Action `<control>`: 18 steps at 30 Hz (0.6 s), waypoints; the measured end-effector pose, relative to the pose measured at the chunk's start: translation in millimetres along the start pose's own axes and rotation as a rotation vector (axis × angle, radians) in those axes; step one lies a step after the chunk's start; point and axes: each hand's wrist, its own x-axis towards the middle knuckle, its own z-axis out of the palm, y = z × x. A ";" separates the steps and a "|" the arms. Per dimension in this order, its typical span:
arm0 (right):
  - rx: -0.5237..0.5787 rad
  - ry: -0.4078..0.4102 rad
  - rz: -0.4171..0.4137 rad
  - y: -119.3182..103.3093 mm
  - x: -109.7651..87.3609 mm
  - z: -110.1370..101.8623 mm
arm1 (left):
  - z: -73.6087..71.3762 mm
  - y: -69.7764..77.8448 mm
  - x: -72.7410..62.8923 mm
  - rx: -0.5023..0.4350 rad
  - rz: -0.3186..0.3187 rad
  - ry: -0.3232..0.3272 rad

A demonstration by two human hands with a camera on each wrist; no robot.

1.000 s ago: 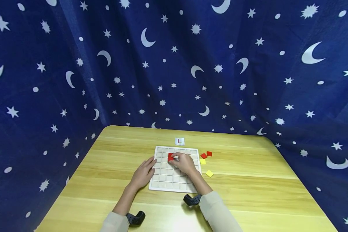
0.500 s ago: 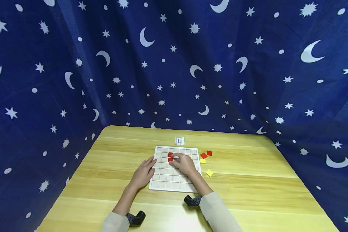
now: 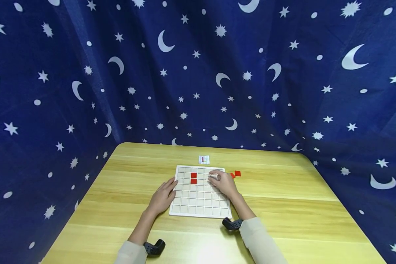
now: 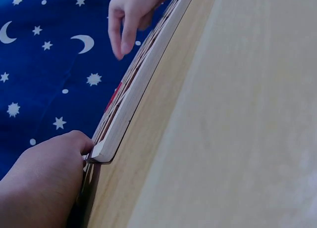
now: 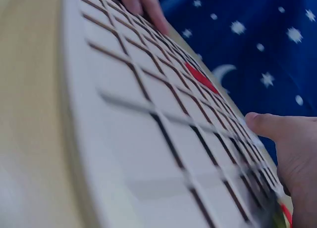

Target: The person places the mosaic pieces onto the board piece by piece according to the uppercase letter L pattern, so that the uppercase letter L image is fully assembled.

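Observation:
A white grid board (image 3: pixel 198 211) lies on the wooden table. On it, two red square tiles (image 3: pixel 193 181) sit in adjoining cells, one behind the other. My left hand (image 3: pixel 161 198) rests along the board's left edge with fingers extended; its thumb shows at the board's corner in the left wrist view. Over the right part of the board is my right hand (image 3: pixel 226 183), thumb and fingers loosely bent, with a gap between them and no tile visible there. In the left wrist view, the right hand's fingers (image 4: pixel 128 35) hang above the board.
Just beyond the right hand lie two loose red tiles (image 3: pixel 238 173), one partly covered by it. A small printed grid card (image 3: pixel 204 160) lies behind the board. A dark blue curtain (image 3: pixel 198 73) with moons and stars surrounds the table (image 3: pixel 293 220).
My right hand has let go of the nearer red tile and moved right, uncovering both red tiles on the board. It now hides the loose yellow tiles. My left hand has stayed put.

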 end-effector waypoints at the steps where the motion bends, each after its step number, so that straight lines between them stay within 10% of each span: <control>1: -0.009 0.010 0.007 5.2 -0.2 -5.1 | -0.4 0.3 -0.1 0.001 0.002 0.001; 18: -0.035 0.030 0.176 71.9 -7.2 -68.9 | 0.3 0.7 -0.1 0.010 -0.024 -0.025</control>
